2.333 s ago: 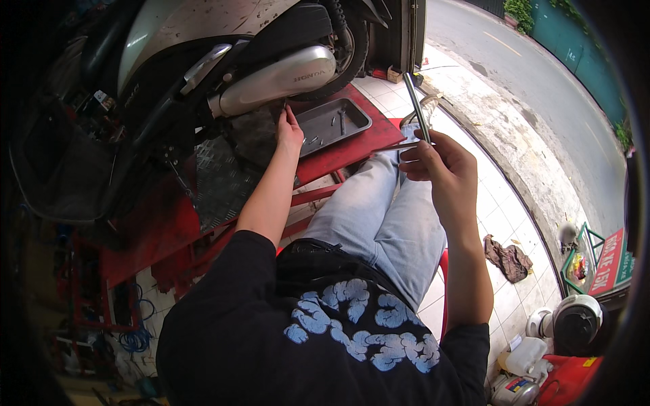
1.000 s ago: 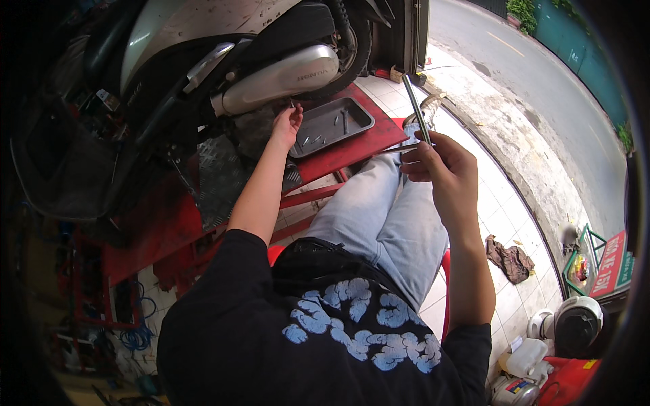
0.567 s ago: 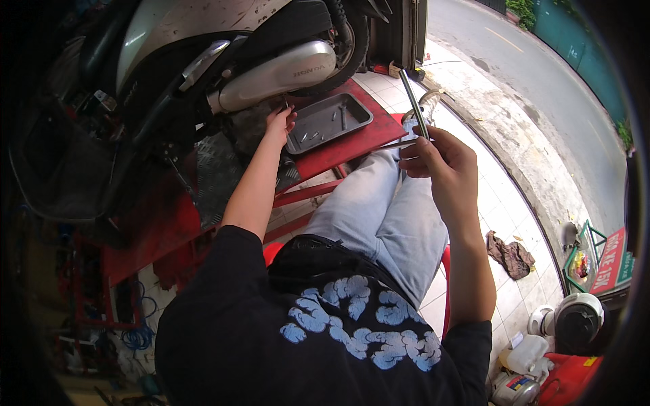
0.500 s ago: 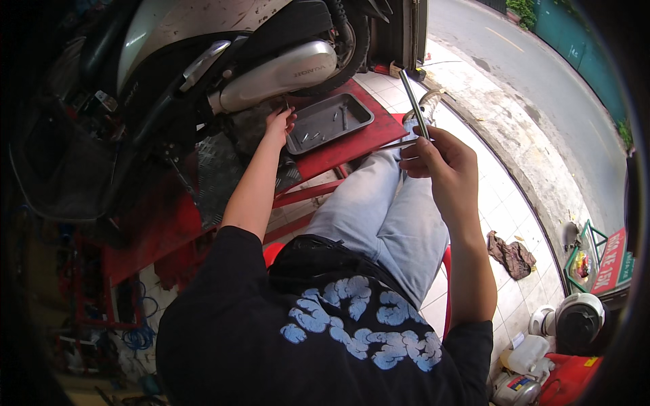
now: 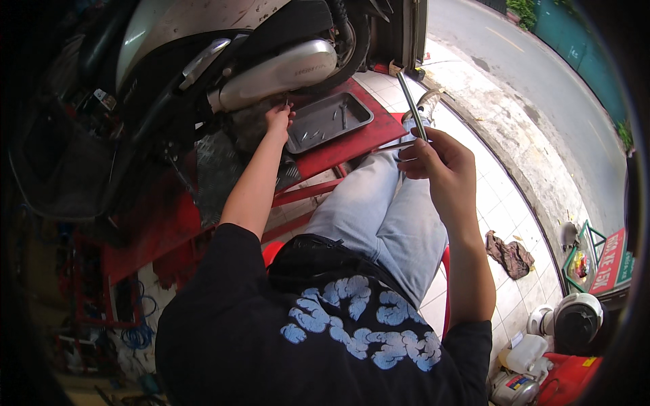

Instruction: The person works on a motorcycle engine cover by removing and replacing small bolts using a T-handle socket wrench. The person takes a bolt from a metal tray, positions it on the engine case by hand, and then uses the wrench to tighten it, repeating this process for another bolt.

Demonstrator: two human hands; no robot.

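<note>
My left hand [image 5: 278, 120] is raised beside the lower edge of a scooter's silver side cover [image 5: 277, 74], fingers pinched on a small item I cannot make out. Just right of it, a grey metal tray [image 5: 359, 120] holding several small metal parts rests on the red lift platform [image 5: 328, 156]. My right hand [image 5: 440, 162], over my jeans [image 5: 352, 210], grips a chrome tool [image 5: 407, 95] with a long upright bar and a thinner arm reaching left from the fist.
The scooter's dark body fills the upper left. At the right are an open doorway onto a road [image 5: 514, 61], a crumpled brown rag [image 5: 509, 254] on white tiles, a sign [image 5: 609, 260] and containers [image 5: 528, 355]. Blue hose [image 5: 139, 335] lies lower left.
Compared with about two seconds ago, my left hand and forearm have shifted a little leftward along the scooter. My right hand and the chrome tool have hardly moved.
</note>
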